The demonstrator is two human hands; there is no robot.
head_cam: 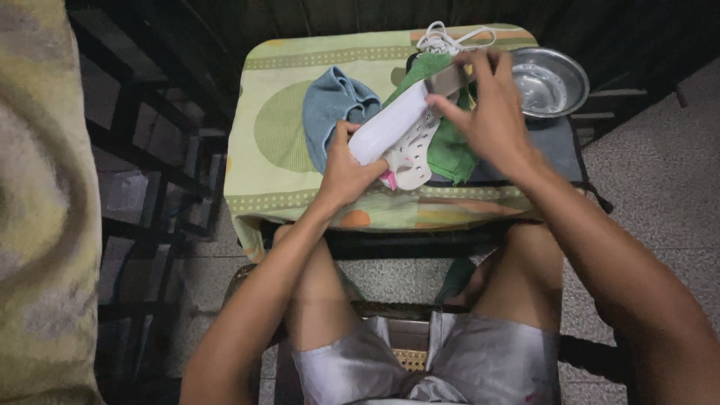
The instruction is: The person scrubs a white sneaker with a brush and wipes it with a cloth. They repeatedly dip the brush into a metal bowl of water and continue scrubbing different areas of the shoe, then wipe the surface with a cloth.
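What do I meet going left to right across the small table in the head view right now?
Blue cloth → left hand gripping the near end of the white shoe → right hand at the shoe's far end, over the green cloth → metal bowl.

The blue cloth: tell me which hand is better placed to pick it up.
Left, probably. The left hand grips the white shoe right beside the blue cloth; the right hand is farther away.

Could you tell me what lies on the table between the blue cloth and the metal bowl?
In the head view, between the blue cloth and the metal bowl lies a green cloth, with the white shoe held over it by both hands.
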